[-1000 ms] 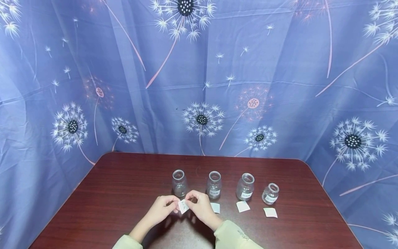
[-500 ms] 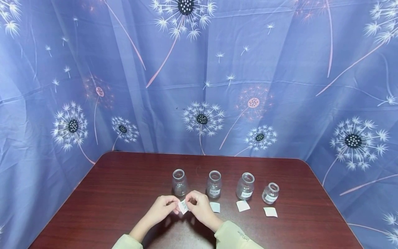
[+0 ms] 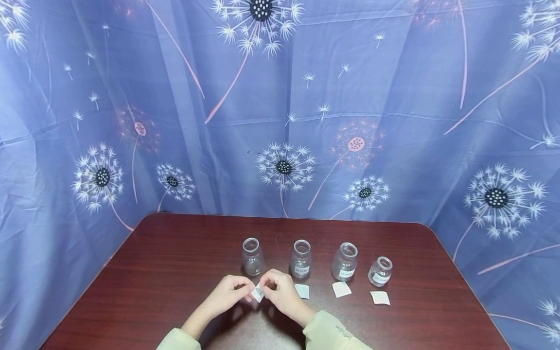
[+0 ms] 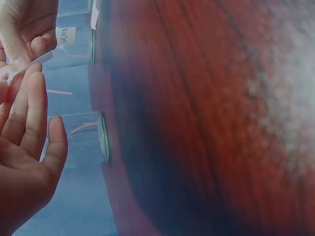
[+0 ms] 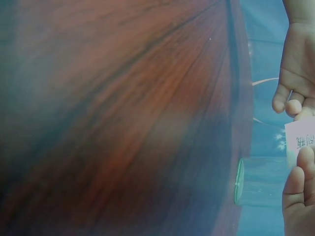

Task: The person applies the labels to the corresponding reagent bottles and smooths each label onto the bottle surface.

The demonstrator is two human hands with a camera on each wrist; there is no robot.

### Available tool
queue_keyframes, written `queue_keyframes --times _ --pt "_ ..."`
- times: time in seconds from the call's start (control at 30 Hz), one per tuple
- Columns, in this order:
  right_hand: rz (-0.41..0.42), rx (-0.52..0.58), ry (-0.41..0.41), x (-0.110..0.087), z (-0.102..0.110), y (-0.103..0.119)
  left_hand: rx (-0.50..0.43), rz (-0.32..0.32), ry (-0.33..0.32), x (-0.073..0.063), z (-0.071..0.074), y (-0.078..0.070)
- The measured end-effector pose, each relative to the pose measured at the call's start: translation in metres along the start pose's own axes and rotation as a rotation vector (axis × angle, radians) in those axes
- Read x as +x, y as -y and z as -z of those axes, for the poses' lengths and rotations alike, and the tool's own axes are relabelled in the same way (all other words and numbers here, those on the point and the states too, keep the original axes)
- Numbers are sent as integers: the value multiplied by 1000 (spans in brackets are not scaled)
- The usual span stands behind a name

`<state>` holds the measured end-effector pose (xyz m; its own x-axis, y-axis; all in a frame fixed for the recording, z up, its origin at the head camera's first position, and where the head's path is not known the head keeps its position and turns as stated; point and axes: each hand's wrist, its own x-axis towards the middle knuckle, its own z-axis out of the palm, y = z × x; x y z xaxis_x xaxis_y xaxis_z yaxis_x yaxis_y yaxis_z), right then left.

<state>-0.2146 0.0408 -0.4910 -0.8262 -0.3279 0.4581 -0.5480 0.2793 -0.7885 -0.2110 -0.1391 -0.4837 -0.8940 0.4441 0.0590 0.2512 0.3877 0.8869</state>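
Between both hands is a small white label [image 3: 258, 293] with dark printed characters, held over the table in front of the leftmost jar. My left hand [image 3: 226, 295] pinches one side of it between thumb and fingertips. At the other side, the thumb and forefinger of my right hand [image 3: 282, 293] pinch its upper corner. Printed characters show on the label [image 5: 299, 140] in the right wrist view, while the left wrist view has it nearly edge-on. Just behind the hands stands a glass jar [image 3: 253, 257] with no label visible on it.
To the right stand three more open glass jars, each with a white label: one [image 3: 301, 257], another [image 3: 345, 261] and a shorter one [image 3: 380, 271]. White paper squares [image 3: 341, 289] lie before them on the dark red wooden table [image 3: 175, 253]. A blue dandelion-print curtain [image 3: 227, 160] surrounds the table.
The label has turned slightly between the fingers, and the right hand has shifted a little downward. The left hand stays nearly in place, and the jars and paper squares have not moved.
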Motion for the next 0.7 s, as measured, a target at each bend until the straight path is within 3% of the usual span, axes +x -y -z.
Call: queue_keyframes --times 0.23,0.4,0.7 --pt "23 8 16 -1 -3 -12 36 -3 -3 1 -2 2" --pt "-10 34 50 -2 -2 -8 23 6 -28 1 -2 1" --pt "-28 73 98 0 11 27 40 -30 -83 2 -3 0"
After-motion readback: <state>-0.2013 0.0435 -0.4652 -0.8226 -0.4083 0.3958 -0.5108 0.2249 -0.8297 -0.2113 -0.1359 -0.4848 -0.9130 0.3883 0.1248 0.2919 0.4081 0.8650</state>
